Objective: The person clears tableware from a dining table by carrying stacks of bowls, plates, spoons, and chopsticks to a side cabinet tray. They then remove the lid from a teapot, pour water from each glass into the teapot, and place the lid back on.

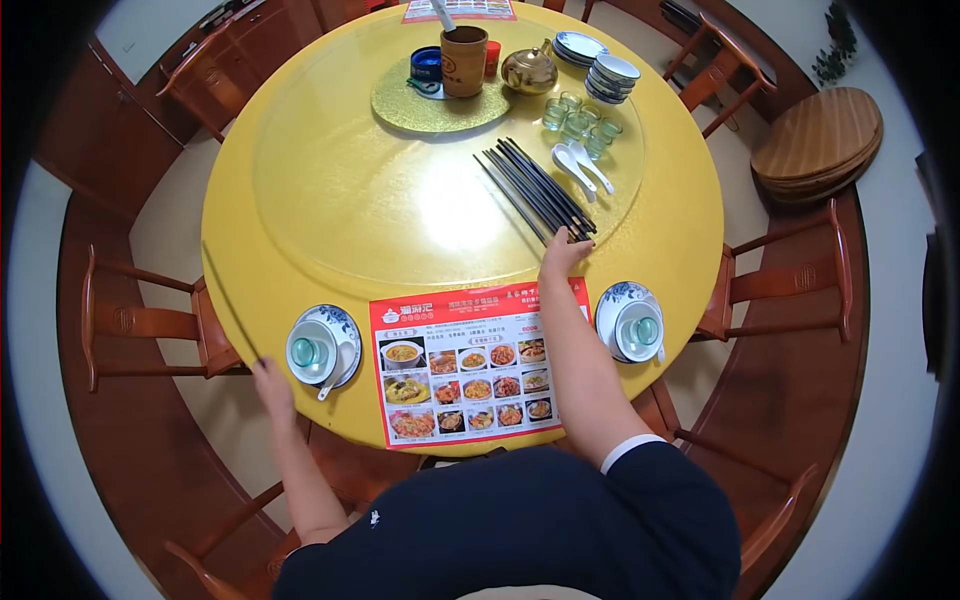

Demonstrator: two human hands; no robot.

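Two bowls [318, 375] set, one beside my left hand [275, 390], which pinches chopstick(s) [231, 312] not yet laid; right hand [565, 256] at unlaid bundle [541, 190], hold unclear

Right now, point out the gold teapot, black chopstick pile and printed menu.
Gold teapot [530, 74], head view: middle of its body.
Black chopstick pile [545, 187], head view: middle of the shafts.
Printed menu [474, 368], head view: among its food photos.
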